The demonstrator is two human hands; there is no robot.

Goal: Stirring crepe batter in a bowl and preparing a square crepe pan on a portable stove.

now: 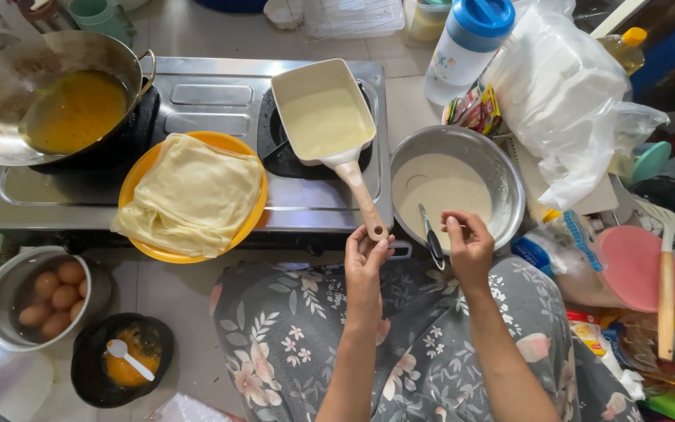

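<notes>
- gripping the tip of the long beige handle of the cream rectangular pan (324, 113) with the left hand (365, 254), fingers clenched round it; pan sitting on the right burner of the steel two-burner stove (197, 98), handle jutting past the front edge toward the lap.
- risking a tilt and spill, judging by the hold so far out on the handle: thin pale batter lying across the pan floor and likely running to one side with any twist.
- hovering the right hand (469, 242) over the near rim of the round steel bowl of pale batter (455, 187), thumb and fingertips pinched together; impossible telling whether pinching anything.
- leaning a dark-handled ladle (431, 234) on the bowl rim just beside that hand; possibly getting knocked into the batter or onto the floral-print lap.
- sitting close to the pan, an orange plate stacked with thin folded pale sheets (193, 195), overhanging the stove front and possibly tipping if bumped.
- resting on the left burner, a steel wok of orange-yellow sauce (56, 101), well apart from both hands.
- looking smooth, creamy and still wet in the pan, no browning showing.
</notes>
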